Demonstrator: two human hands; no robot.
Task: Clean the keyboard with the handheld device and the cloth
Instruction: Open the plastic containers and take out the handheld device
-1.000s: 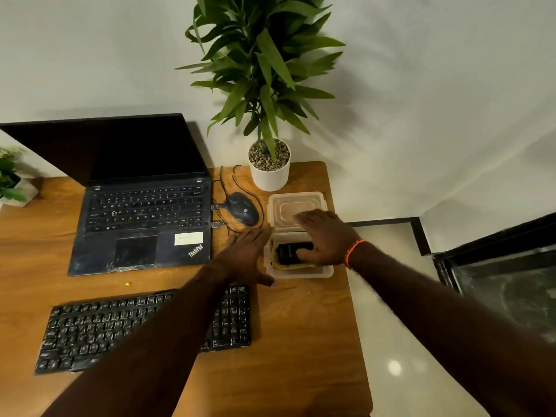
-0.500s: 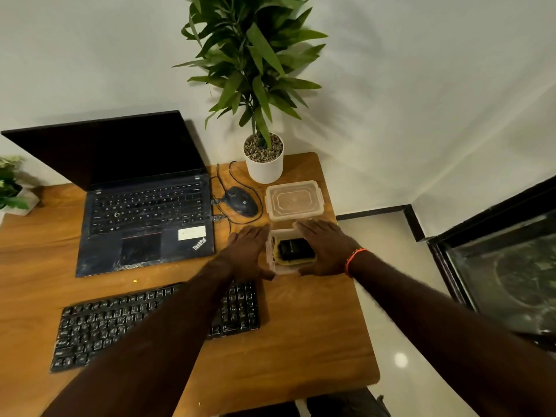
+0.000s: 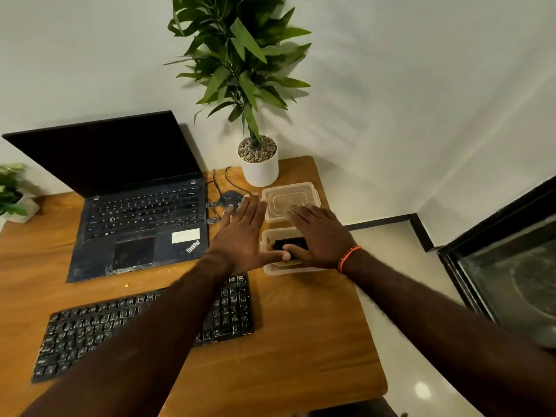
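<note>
The right hand (image 3: 319,236) lies over the open clear plastic tub (image 3: 270,267), its thumb curled against the black handheld device (image 3: 290,244) inside; whether the grip has truly closed on it cannot be told, since the fingers lie fairly flat. The left hand (image 3: 243,233) is released, fingers straight, its palm edge against the tub's left wall.

To lift well, the left hand should likely steady the tub while the right pinches the device by its sides and draws it straight up (the tub looks light and could tip).

The tub also holds something tan under the device, probably the cloth. Its clear lid (image 3: 290,200) lies just behind the tub, and the black keyboard (image 3: 144,326) lies left and nearer on the wooden surface (image 3: 301,341).
</note>
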